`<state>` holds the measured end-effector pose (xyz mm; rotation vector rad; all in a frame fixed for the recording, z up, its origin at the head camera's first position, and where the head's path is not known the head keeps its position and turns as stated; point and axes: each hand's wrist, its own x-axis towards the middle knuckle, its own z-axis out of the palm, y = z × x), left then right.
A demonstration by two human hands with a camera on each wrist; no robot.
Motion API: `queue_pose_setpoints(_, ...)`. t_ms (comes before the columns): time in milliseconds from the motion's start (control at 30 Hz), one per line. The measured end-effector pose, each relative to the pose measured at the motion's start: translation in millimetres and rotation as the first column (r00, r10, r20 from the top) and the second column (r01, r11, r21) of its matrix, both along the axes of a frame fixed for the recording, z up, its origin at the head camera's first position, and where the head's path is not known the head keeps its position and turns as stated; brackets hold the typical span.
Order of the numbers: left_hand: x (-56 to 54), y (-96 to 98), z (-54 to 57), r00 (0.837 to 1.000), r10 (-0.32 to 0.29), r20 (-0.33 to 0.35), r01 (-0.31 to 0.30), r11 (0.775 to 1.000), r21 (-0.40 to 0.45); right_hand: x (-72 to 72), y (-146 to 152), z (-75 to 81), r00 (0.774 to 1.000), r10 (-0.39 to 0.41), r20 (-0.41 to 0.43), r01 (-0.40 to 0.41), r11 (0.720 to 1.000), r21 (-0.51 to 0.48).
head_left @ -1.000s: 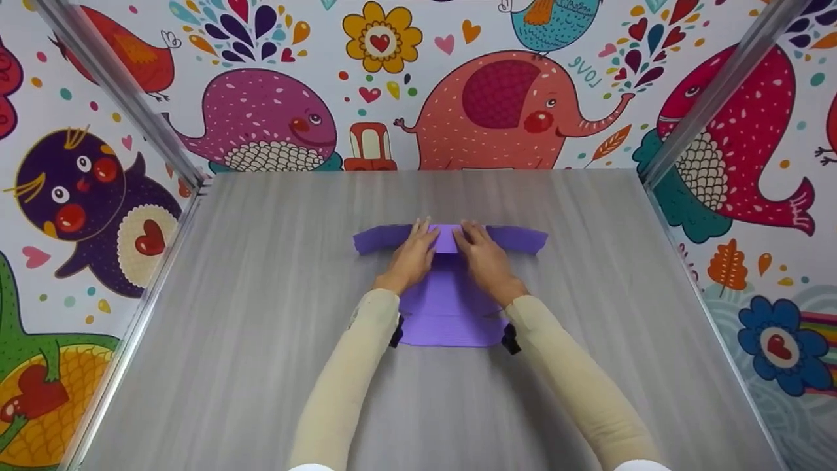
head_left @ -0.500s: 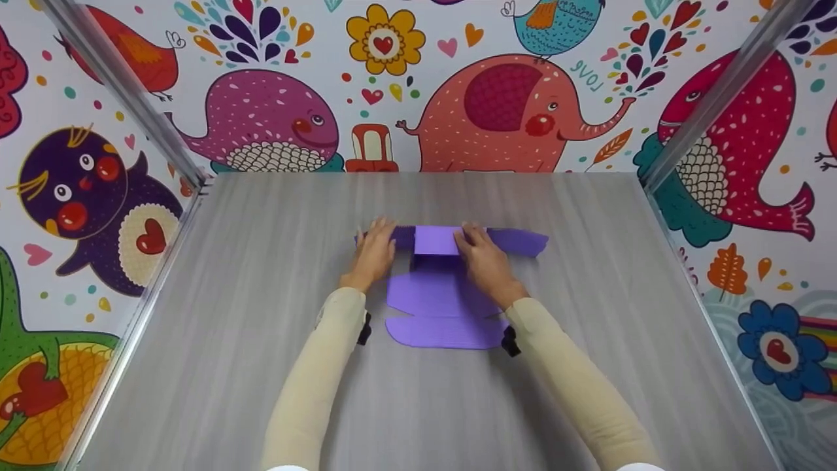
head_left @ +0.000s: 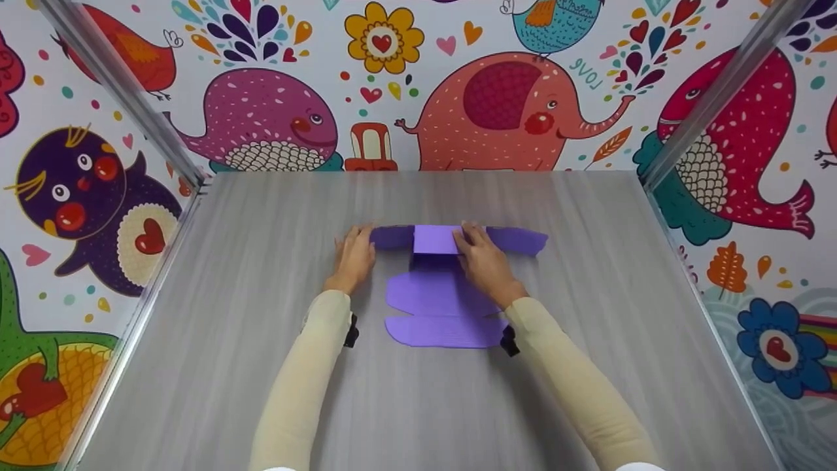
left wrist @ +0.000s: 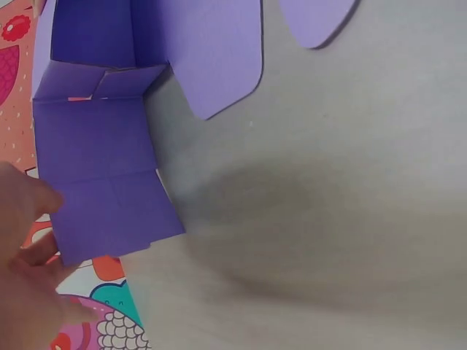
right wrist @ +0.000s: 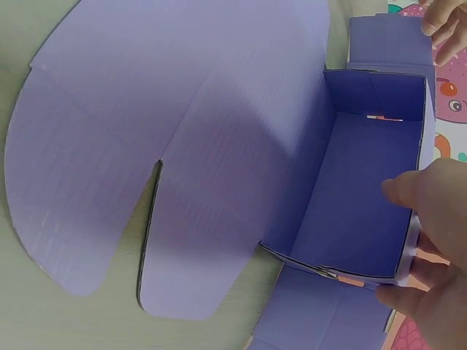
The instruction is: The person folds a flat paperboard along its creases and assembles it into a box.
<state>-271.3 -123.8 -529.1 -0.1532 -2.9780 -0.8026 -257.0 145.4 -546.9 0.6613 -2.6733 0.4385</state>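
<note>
A purple cardboard box (head_left: pixel 434 240), partly folded, stands on the grey table. Its tray part has raised walls, and the long lid (right wrist: pixel 219 124) with slit, rounded ends lies flat toward the person. Side flaps spread out left (left wrist: pixel 102 175) and right (head_left: pixel 520 241). My left hand (head_left: pixel 355 258) pinches the outer end of the left flap, thumb on the near face and fingers behind it. With the thumb inside and fingers outside, my right hand (right wrist: pixel 438 248) grips the far wall near its right corner. Small slots (right wrist: pixel 384 117) show at the foot of the end walls.
The grey wood-grain table (head_left: pixel 261 327) extends around the box. Metal frame bars (head_left: pixel 124 98) run along the sides. Behind stands a wall (head_left: pixel 379 85) printed with cartoon animals.
My left hand has moved left from the tray's front to the outer end of the left flap. The right hand stays in place, and the box has barely moved.
</note>
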Motion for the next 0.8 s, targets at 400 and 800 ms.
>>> queue_pose_setpoints(400,5.1,-1.7,3.2,1.000,0.015,0.001,-0.015,0.999,0.031,1.0,0,0.7,1.000,-0.004,0.020,0.004,1.000,-0.004)
queue_pose_setpoints(800,11.3,4.5,10.9,0.999,0.019,0.030,-0.022,0.995,0.094,-0.6,-1,-1.9,1.000,0.005,-0.010,-0.005,1.000,0.010)
